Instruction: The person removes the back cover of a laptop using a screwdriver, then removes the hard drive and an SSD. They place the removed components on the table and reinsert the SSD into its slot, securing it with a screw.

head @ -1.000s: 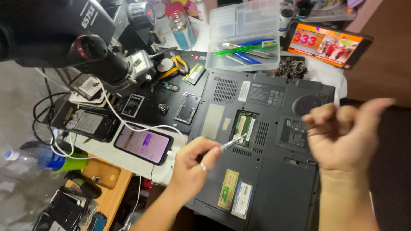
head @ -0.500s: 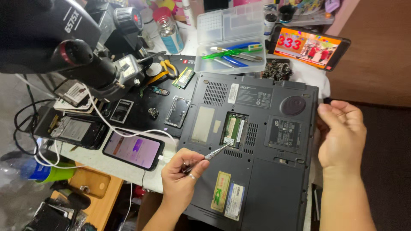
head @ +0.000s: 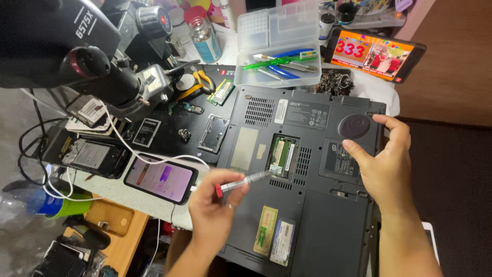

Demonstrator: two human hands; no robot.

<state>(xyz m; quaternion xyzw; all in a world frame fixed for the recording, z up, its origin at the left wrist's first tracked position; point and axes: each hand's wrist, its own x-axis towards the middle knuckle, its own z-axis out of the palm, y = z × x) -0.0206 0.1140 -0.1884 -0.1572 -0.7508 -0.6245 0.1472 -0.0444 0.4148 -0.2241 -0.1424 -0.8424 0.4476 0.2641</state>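
The left hand (head: 212, 208), at lower centre, is curled closed around a slim silver screwdriver with a red cap (head: 243, 182), its tip aimed at the open memory bay. The right hand (head: 382, 164), fingers loosely spread, rests on the right edge of the overturned dark grey laptop (head: 307, 225).

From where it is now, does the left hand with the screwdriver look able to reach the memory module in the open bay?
Probably yes. The left hand holds the screwdriver with its tip beside the memory module; nothing covers the bay, and the right hand rests off to the side.
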